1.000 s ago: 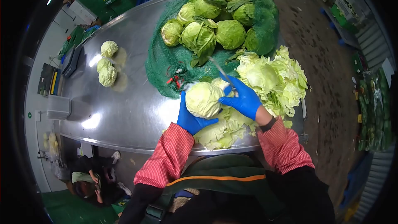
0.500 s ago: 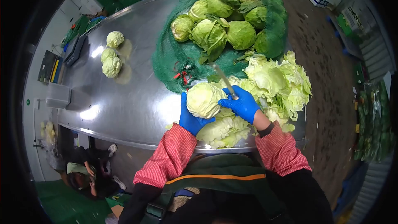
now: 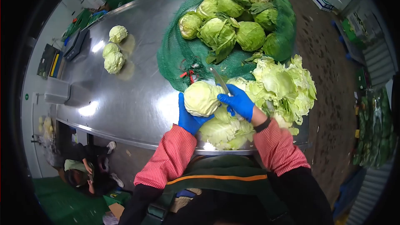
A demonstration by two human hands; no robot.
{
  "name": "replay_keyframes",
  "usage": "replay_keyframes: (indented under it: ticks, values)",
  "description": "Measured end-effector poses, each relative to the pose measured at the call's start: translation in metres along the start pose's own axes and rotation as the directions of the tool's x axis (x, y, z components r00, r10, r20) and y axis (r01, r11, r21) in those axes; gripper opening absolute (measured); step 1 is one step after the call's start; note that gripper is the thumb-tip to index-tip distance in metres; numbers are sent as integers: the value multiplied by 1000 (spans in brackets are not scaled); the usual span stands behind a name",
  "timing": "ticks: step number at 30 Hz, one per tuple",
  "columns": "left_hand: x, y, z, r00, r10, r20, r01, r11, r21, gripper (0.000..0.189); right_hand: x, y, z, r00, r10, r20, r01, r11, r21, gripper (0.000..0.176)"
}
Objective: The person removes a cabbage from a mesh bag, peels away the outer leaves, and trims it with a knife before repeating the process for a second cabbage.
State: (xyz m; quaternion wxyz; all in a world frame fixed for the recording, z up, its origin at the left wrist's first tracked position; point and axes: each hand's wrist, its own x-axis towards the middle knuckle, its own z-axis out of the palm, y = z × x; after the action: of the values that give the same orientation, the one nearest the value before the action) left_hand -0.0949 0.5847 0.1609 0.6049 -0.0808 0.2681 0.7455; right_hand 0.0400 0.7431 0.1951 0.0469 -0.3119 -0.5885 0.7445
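Note:
A pale green cabbage (image 3: pixel 201 99) rests in my left hand (image 3: pixel 188 118), its blue-gloved fingers cupped round the left side and underside. My right hand (image 3: pixel 238 102), also gloved in blue, grips a knife (image 3: pixel 219 80) whose blade points up and away to the left. The knife hand is close against the cabbage's right side. Loose cabbage leaves (image 3: pixel 227 131) lie beneath and just right of the held cabbage. Beyond them is a larger heap of trimmed leaves (image 3: pixel 281 83) at the table's right end.
An opened green net bag (image 3: pixel 171 58) holds several untrimmed cabbages (image 3: pixel 217 35) at the back of the metal table (image 3: pixel 125 104). Three bare cabbages (image 3: pixel 113 62) sit at the left, near a dark scale (image 3: pixel 76 43). A seated person (image 3: pixel 79 168) is on the floor side, lower left.
My right hand has shifted slightly down, and the knife blade now shows more clearly with a different tilt. The held cabbage has turned a little. The whole view has shifted slightly.

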Motion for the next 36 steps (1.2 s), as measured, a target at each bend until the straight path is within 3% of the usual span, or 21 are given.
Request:
replay_keyframes:
  ticks: [3,4,7,9,11,12,13,15,17,18,19,21,22,23,24,25,29,33,36]
  values:
    - [0,9,-11,999,51,-3,-51,999,-16,82,-8,-11,9,989,-51,-141,50,999,-15,51]
    - [-3,13,-11,994,65,-92,-58,995,79,84,-10,-14,9,983,-80,-167,72,996,-52,49]
    - [1,22,-21,974,136,-180,-130,991,42,84,-26,-41,14,972,-158,-173,169,984,50,45]
    - [-1,35,-34,953,172,-248,-179,984,-5,85,-29,-48,8,953,-190,-235,252,928,274,40]
    - [-1,52,-61,912,301,-277,-328,943,-55,84,-25,-37,-9,990,-73,-123,98,973,208,46]
    - [-1,63,-74,895,345,-283,-384,918,-98,83,-19,-18,-7,989,-100,-112,83,986,-145,53]
    - [-9,76,-88,895,347,-279,-405,896,-184,84,-16,6,0,988,-112,-108,47,877,-478,59]
    - [-9,87,-101,902,330,-278,-415,840,-350,87,-35,45,27,988,-157,-10,99,673,-733,73]
    - [1,63,-51,763,261,-592,-387,917,-93,89,-55,85,54,952,-250,177,278,459,-844,77]
    - [23,55,-75,842,173,-510,-174,984,47,83,-65,73,57,969,-122,216,248,443,-862,77]
    - [37,32,-81,922,140,-360,-14,943,331,70,-77,61,57,968,11,251,223,427,-877,77]
    - [64,-21,-24,905,115,-409,228,681,696,63,-82,81,39,972,-38,232,225,433,-873,74]
    - [89,-43,-32,934,109,-339,232,538,811,69,-84,93,28,972,-64,225,230,431,-873,72]
    - [150,-79,-77,931,348,110,-196,221,955,84,-87,103,18,976,-103,191,217,405,-888,70]
    - [131,-86,-4,937,345,46,-96,128,987,89,-89,114,9,977,-141,161,203,381,-902,67]
    - [160,-102,-12,950,306,53,-81,79,994,95,-90,122,-1,975,-179,131,188,358,-914,65]
    - [189,-156,38,973,222,56,-52,-24,998,107,-105,118,-63,997,-72,1,28,380,-924,61]
    - [216,-205,68,979,195,56,-41,-81,996,111,-117,138,-138,964,-256,67,141,283,-949,51]
    - [234,-233,87,981,185,55,-36,-109,993,113,-127,120,-180,961,-277,9,81,251,-965,51]
